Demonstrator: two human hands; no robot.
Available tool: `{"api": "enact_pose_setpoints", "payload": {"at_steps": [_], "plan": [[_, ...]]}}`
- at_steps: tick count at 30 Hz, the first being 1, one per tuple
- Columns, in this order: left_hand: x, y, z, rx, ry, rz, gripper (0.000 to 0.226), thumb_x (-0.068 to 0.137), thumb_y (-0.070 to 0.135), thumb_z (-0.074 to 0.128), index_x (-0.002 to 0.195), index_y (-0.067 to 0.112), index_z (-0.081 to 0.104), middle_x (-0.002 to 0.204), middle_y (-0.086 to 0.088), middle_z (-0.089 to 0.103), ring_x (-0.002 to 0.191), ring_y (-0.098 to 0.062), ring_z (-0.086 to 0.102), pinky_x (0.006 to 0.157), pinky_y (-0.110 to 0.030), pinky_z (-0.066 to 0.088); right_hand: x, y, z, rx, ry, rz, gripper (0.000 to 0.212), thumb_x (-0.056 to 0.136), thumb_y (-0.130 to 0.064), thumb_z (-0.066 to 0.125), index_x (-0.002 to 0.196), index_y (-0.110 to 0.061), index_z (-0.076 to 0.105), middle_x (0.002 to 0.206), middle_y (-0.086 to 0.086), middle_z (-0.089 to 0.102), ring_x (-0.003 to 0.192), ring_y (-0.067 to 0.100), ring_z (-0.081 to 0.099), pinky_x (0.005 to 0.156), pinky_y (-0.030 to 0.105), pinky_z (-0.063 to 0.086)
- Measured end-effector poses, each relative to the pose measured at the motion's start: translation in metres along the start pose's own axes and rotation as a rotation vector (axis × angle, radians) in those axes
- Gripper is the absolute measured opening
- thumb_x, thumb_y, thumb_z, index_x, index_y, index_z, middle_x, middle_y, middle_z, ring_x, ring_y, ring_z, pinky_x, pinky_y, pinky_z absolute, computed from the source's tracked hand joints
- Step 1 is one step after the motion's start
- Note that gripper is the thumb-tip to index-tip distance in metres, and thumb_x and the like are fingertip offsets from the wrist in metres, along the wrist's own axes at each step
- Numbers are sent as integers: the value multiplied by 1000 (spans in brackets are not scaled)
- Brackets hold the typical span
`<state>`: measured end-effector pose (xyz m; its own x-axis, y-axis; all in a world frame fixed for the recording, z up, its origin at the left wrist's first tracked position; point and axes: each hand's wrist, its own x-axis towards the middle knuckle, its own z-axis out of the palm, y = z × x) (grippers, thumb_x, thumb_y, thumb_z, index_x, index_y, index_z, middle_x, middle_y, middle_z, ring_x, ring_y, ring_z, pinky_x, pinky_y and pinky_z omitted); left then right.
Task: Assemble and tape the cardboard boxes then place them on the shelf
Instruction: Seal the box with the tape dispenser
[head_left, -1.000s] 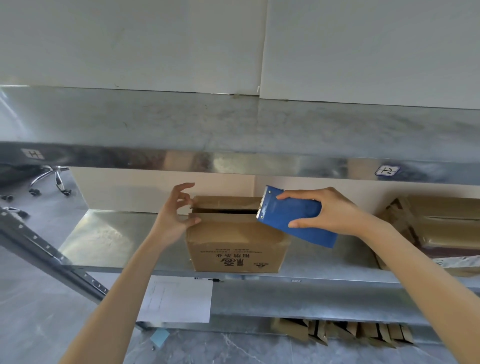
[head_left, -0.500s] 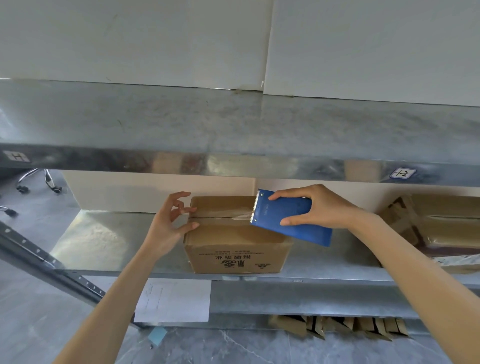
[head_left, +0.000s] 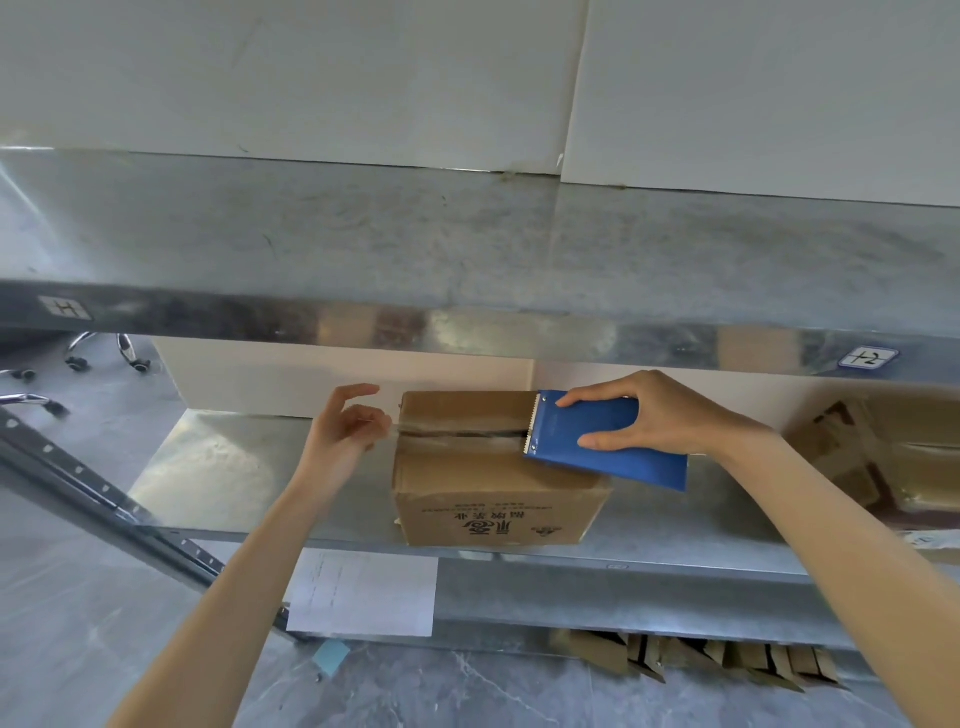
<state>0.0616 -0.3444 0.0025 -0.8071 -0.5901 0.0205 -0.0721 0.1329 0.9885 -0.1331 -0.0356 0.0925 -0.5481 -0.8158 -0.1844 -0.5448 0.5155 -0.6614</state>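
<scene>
Since 1.0 s ago, the blue tape dispenser (head_left: 608, 441) has dropped from a raised tilt onto the box top, and the left hand (head_left: 345, 439) has drawn back from the box's left upper edge.

The cardboard box (head_left: 493, 467) stands upright on the middle level of the galvanised metal shelf (head_left: 234, 467), near its front lip. It is matt brown, with printed characters on its front face. A glossy strip runs along its top seam.

The right hand (head_left: 660, 415) grips the flat, rectangular dispenser, fingers over the top and thumb on the near side. The serrated edge points left and rests at the seam.

The left hand holds nothing, with its fingers loosely curled just beside the box's top left corner. Contact cannot be confirmed.

1 taped carton (head_left: 883, 457) lies further right on the same level.
</scene>
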Motion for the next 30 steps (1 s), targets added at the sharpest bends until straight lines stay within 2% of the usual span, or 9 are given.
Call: {"api": "enact_pose_setpoints", "payload": {"at_steps": [4,8,10,13,16,21,24,27,30], "plan": [[0,1,5,-16,66,-46,41,89,-9,62,121,12,48,81,-9,66,65,-1,65,58,-6,44,2,-1,0,-8,-13,6,40,76,-52,77,110,-64,61,122,-30,60,103,0,62,91,34,55],[1,0,10,-30,108,-128,41,88,-12,62,118,9,44,81,-12,63,58,0,63,53,-7,42,1,-1,0,-6,-16,11,40,76,-52,77,110,-64,60,123,-28,61,103,2,62,91,36,55],[1,-3,12,-10,121,-163,41,87,-12,61,116,9,43,82,-12,63,63,-5,64,53,-9,43,1,-1,0,-9,-15,13,40,76,-53,77,110,-64,60,124,-26,61,104,3,62,91,36,55],[0,-8,16,75,124,-179,35,90,-6,60,114,12,43,86,-9,64,77,-20,62,69,-24,48,2,-2,1,-21,-11,14,40,76,-53,77,111,-65,60,124,-27,60,103,3,62,91,37,55],[-3,-13,20,172,128,-156,26,95,3,59,112,16,44,93,-13,66,84,-27,64,82,-40,50,1,-2,1,-24,-5,15,40,76,-54,77,110,-66,60,122,-30,60,102,2,62,90,36,55],[-8,-15,27,282,173,-88,16,96,9,57,105,19,49,93,-5,66,76,-22,64,65,-31,49,-1,-1,3,-31,11,13,40,76,-54,77,110,-65,60,122,-31,60,102,1,61,90,36,55],[-13,-21,22,399,165,-70,21,86,7,68,100,14,54,94,2,66,66,-17,61,56,-23,44,-1,-1,3,-32,9,12,41,76,-53,77,111,-65,59,122,-31,59,102,-1,60,90,34,55],[-19,-27,14,465,162,-89,28,78,15,80,96,16,59,86,3,69,65,-14,62,57,-24,43,-2,-1,3,-33,10,10,41,77,-53,77,112,-65,59,124,-31,58,103,0,60,90,35,55],[-14,-20,9,446,211,-49,23,81,22,80,94,20,62,87,8,69,74,-13,67,64,-25,47,-2,-2,3,-32,6,12,41,76,-54,76,112,-66,59,124,-31,58,103,1,60,90,35,55]]}}
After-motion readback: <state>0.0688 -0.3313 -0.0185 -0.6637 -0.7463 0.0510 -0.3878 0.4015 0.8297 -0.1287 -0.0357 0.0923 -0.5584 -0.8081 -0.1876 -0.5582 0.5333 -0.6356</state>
